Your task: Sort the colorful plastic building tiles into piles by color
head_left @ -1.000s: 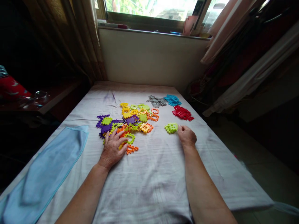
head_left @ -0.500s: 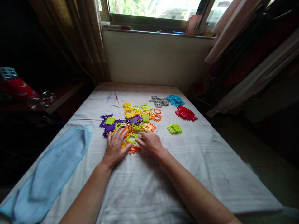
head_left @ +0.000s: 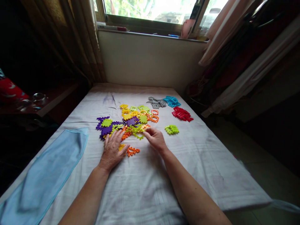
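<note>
A mixed pile of flat toothed plastic pieces in yellow, purple, orange and green lies mid-table, with a purple piece (head_left: 131, 121) near its centre. My left hand (head_left: 113, 148) rests on the pile's near left side, fingers spread, over yellow pieces. At the near right edge, my right hand (head_left: 153, 137) pinches a lime green piece (head_left: 138, 135) between thumb and fingers. An orange piece (head_left: 133, 151) sits on the cloth just right of my left thumb.
Sorted heaps lie to the right: grey (head_left: 156, 102), blue (head_left: 172, 101), red (head_left: 182, 114) and green (head_left: 172, 129). A light blue cloth (head_left: 53, 172) covers the table's left side. Beyond the table is a wall (head_left: 145, 59) under a window.
My right hand has shifted slightly right and closed on the lime green piece, which has been lifted from its spot above the orange piece. The view has shifted a little. My left hand stays on the pile.
</note>
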{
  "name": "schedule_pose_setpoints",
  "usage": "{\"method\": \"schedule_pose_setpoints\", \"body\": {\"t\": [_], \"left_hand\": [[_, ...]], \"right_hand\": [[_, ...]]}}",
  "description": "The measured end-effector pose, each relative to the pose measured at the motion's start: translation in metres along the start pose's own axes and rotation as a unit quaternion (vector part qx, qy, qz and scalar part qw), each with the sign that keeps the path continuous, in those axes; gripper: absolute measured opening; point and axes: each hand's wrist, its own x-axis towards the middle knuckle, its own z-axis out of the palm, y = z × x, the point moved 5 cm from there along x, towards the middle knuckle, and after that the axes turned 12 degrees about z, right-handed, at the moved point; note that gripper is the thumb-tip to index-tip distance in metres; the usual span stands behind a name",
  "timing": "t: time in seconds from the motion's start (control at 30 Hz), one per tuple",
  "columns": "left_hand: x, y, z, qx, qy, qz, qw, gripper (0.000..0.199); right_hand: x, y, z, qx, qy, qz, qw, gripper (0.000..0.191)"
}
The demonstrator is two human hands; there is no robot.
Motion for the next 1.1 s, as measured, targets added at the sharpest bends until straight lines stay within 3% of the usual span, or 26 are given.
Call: {"method": "schedule_pose_setpoints", "body": {"t": [0.1,0.2,0.3,0.43,0.57,0.73,0.9,1.1], "left_hand": [[0.002,-0.005,-0.009,-0.014,0.027,-0.011,0.999,0.053],[0.002,-0.02,-0.022,-0.007,0.066,-0.048,0.997,0.046],[-0.003,-0.041,-0.033,0.015,0.088,-0.094,0.992,0.038],[-0.013,-0.061,-0.036,0.045,0.064,-0.139,0.987,0.033],[-0.017,-0.062,-0.034,0.061,0.033,-0.166,0.984,0.036],[-0.017,-0.063,-0.041,0.05,0.016,-0.171,0.984,0.035],[-0.025,-0.066,-0.051,0.019,-0.029,-0.154,0.987,0.019],[-0.029,-0.055,-0.044,0.054,-0.077,-0.156,0.983,0.042]], "right_hand": [[0.009,0.019,-0.058,0.029,0.121,0.016,0.992,0.035],[0.01,0.047,-0.111,-0.02,0.22,0.079,0.972,0.04],[0.008,0.069,-0.139,-0.07,0.256,0.112,0.958,0.039],[0.009,0.082,-0.146,-0.099,0.259,0.136,0.951,0.036],[0.01,0.084,-0.151,-0.141,0.288,0.15,0.935,0.036],[0.005,0.075,-0.152,-0.183,0.354,0.078,0.914,0.035],[0.004,0.065,-0.139,-0.176,0.341,-0.009,0.923,0.029],[0.002,0.057,-0.133,-0.182,0.341,-0.037,0.921,0.026]]}}
